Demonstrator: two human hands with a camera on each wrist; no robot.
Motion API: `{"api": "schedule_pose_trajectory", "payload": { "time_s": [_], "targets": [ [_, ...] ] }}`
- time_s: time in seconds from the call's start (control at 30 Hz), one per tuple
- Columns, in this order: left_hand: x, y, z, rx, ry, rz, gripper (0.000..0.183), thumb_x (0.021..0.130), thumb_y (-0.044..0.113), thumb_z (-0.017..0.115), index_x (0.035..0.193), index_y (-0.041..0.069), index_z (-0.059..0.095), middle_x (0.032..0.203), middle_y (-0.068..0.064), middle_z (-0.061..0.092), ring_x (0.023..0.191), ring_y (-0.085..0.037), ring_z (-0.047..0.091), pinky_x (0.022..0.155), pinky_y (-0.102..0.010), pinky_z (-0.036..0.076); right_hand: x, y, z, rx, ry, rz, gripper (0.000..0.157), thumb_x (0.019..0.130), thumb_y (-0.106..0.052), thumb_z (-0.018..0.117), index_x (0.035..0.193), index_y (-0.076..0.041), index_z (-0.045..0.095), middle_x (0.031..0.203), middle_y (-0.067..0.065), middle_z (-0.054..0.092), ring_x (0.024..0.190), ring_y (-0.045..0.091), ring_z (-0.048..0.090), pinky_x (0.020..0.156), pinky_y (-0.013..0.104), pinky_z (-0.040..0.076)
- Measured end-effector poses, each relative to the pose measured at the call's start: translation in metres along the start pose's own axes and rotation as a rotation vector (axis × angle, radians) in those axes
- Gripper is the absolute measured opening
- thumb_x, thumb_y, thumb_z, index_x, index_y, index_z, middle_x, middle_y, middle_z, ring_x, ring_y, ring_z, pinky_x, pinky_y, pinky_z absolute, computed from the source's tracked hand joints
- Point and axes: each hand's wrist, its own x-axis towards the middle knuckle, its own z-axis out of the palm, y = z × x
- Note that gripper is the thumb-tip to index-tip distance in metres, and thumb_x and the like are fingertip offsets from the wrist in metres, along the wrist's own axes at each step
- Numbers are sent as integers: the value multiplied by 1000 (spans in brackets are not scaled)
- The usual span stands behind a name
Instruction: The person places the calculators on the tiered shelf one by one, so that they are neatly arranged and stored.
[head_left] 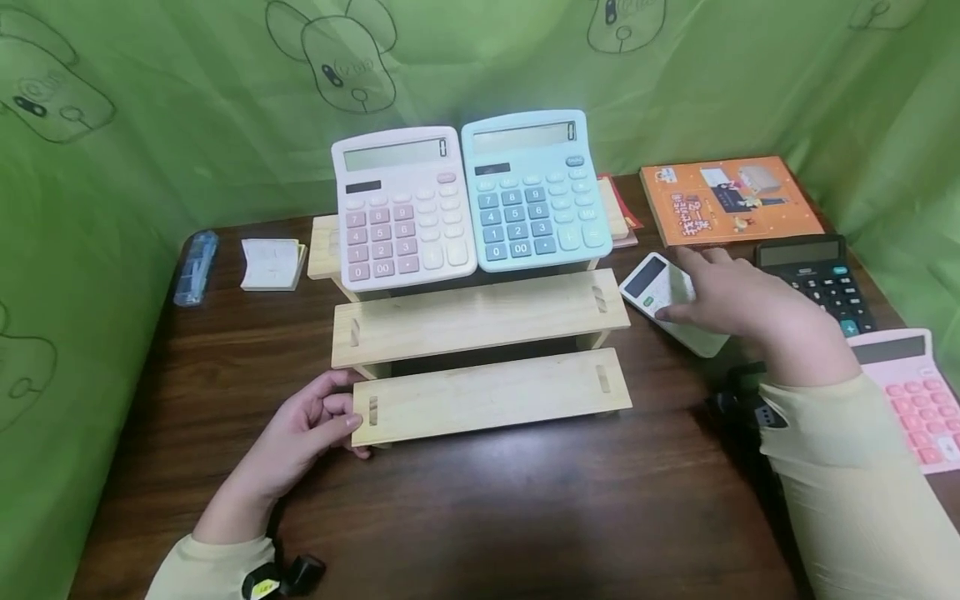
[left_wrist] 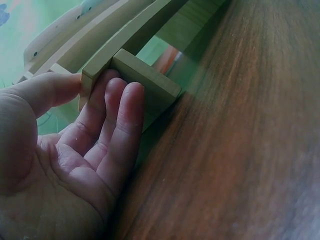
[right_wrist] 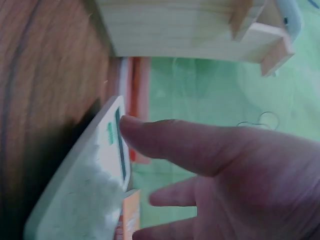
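Observation:
A stepped wooden stand (head_left: 480, 317) takes up the middle of the table. With thumb and curled fingers, my left hand (head_left: 307, 425) pinches the left end of its lowest step; the left wrist view shows the thumb (left_wrist: 55, 90) against the board's end and fingertips beneath. On the top step lean a pale pink calculator (head_left: 442, 208) and a light blue calculator (head_left: 517, 192), side by side. My right hand (head_left: 738, 296) is over a white calculator (right_wrist: 85, 185) right of the stand, fingers spread. Its thumb (right_wrist: 165, 137) is near the calculator's display; contact cannot be told.
Beyond the right hand lie an orange book (head_left: 735, 200) and a black calculator (head_left: 813, 267). A bright pink calculator (head_left: 915, 400) is partly behind the right sleeve. At the left are a blue stapler-like object (head_left: 197, 268) and a pad of paper (head_left: 272, 264). Green cloth (head_left: 487, 58) hangs behind.

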Motion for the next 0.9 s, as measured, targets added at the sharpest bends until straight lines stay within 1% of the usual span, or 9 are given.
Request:
{"api": "schedule_pose_trajectory", "payload": {
  "time_s": [0.1,0.2,0.27,0.37,0.47,0.6,0.77,0.9],
  "targets": [
    [0,0,0,-6,1,15,40,97,-5,52,133,-5,34,104,-29,63,81,-32,68,64,-51,59,5,5,3,16,-20,29,115,78,-65,68,154,-7,5,142,41,21,117,63,34,83,76,37],
    [-1,0,0,-13,-12,9,40,97,-5,51,133,-5,33,105,-29,64,82,-31,69,64,-52,58,7,7,7,20,-45,37,119,76,-65,70,154,-7,2,140,42,24,117,64,34,83,77,37],
    [-1,0,0,-16,-15,4,41,97,-5,52,133,-5,33,106,-28,64,83,-31,69,65,-52,58,7,7,9,7,-55,30,120,74,-65,72,154,-9,3,138,41,26,117,63,34,81,77,38],
    [-1,1,0,-12,-11,19,41,97,-6,52,133,-5,33,105,-28,64,82,-31,69,64,-52,58,7,2,12,-28,-39,5,119,72,-62,75,155,-10,7,136,37,29,116,60,33,78,76,40],
    [0,-1,0,-15,-9,26,41,96,-6,52,132,-6,33,104,-29,64,80,-31,68,64,-51,58,6,-2,14,-55,-23,-16,116,72,-54,79,155,-10,11,132,34,32,113,53,35,74,74,43],
    [-1,-6,1,-28,-18,16,41,96,-6,52,133,-6,33,104,-29,63,77,-30,68,64,-53,58,7,-3,17,-73,-18,-29,112,73,-45,81,154,-10,14,129,32,35,111,50,37,71,70,45],
    [-1,-4,2,-19,-5,13,41,97,-5,52,133,-5,33,103,-30,63,77,-31,68,64,-52,58,5,-7,11,-57,14,-66,107,74,-42,79,154,-12,15,130,32,33,112,48,36,68,66,48],
    [-1,-2,2,-16,-5,17,41,96,-5,53,133,-6,33,103,-30,63,80,-32,68,64,-52,59,-12,-15,-3,-21,48,-117,104,72,-39,78,153,-13,18,131,28,35,109,42,38,66,55,49]
  ]
}}
